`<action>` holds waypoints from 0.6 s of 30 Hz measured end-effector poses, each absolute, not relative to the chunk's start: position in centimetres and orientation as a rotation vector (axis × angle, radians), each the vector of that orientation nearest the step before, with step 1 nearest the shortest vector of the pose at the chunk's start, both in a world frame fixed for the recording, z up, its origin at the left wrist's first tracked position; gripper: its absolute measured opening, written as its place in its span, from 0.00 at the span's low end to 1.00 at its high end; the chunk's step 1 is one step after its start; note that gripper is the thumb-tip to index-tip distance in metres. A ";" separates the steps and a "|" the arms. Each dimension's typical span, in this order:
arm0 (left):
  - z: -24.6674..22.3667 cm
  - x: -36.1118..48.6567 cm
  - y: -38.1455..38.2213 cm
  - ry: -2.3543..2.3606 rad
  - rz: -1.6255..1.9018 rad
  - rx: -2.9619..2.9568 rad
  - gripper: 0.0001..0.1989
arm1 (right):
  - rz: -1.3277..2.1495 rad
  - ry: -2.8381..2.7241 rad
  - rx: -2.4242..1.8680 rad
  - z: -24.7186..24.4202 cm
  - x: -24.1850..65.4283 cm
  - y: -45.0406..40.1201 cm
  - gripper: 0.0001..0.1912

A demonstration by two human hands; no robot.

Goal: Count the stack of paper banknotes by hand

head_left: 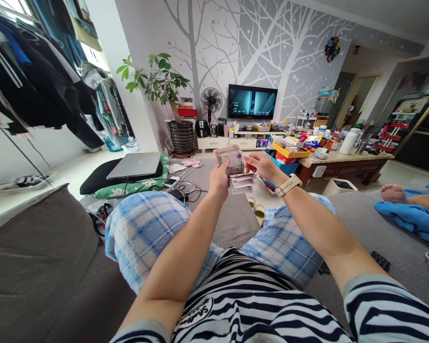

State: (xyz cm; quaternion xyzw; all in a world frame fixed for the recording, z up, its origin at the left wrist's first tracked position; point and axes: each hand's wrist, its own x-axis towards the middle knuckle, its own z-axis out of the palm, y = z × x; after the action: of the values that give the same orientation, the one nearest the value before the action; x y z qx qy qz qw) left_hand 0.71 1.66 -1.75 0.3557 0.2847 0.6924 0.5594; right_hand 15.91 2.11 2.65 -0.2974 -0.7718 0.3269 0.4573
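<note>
A stack of purplish banknotes (235, 161) is up in front of my lap, with a large 5 showing on the front note. My left hand (219, 178) grips the stack from its left side, thumb across the face. Some notes are folded down below the fingers, their edges fanned. My right hand (262, 166), with a beige watch (288, 185) on the wrist, pinches the right edge of the notes between thumb and fingers. How many notes each hand has cannot be made out.
A closed laptop (135, 166) lies on a cushion (103, 176) at the left, beside a phone (170, 182) and cables. A cluttered coffee table (346, 159) stands at the right, with a white bin (339, 186) below it. Another person's foot (393, 194) rests at far right.
</note>
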 end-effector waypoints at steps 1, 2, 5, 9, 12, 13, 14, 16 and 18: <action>-1.7 0.7 1.6 0.659 1.628 0.839 0.13 | 0.759 -1.897 -0.764 2.6 15.9 2.2 0.23; -1.7 0.7 1.6 0.650 1.621 0.841 0.13 | 0.712 -1.887 -0.798 2.5 16.0 2.4 0.23; -1.7 0.7 1.5 0.653 1.607 0.855 0.15 | 0.613 -1.854 -0.901 2.3 16.2 2.9 0.24; -1.8 0.7 1.4 0.639 1.609 0.895 0.19 | 0.569 -1.874 -0.951 2.2 16.3 3.2 0.22; -1.9 0.7 1.4 0.633 1.600 0.928 0.19 | 0.560 -1.881 -0.935 2.2 16.2 3.1 0.21; -1.9 0.7 1.4 0.634 1.596 0.936 0.18 | 0.558 -1.883 -0.931 2.2 16.2 3.1 0.21; -1.9 0.7 1.4 0.635 1.596 0.941 0.18 | 0.555 -1.887 -0.929 2.2 16.2 3.1 0.21; -1.9 0.7 1.4 0.640 1.597 0.937 0.18 | 0.541 -1.894 -0.927 2.2 16.2 3.1 0.20; -1.9 0.8 1.4 0.652 1.593 0.915 0.18 | 0.531 -1.887 -0.924 2.2 16.2 3.1 0.20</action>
State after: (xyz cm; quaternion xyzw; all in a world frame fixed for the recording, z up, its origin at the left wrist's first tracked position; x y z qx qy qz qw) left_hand 0.77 1.44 -1.93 0.3883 0.2767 0.6763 0.5615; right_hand 16.21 3.10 2.21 -0.3769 -0.7695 0.2165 0.4679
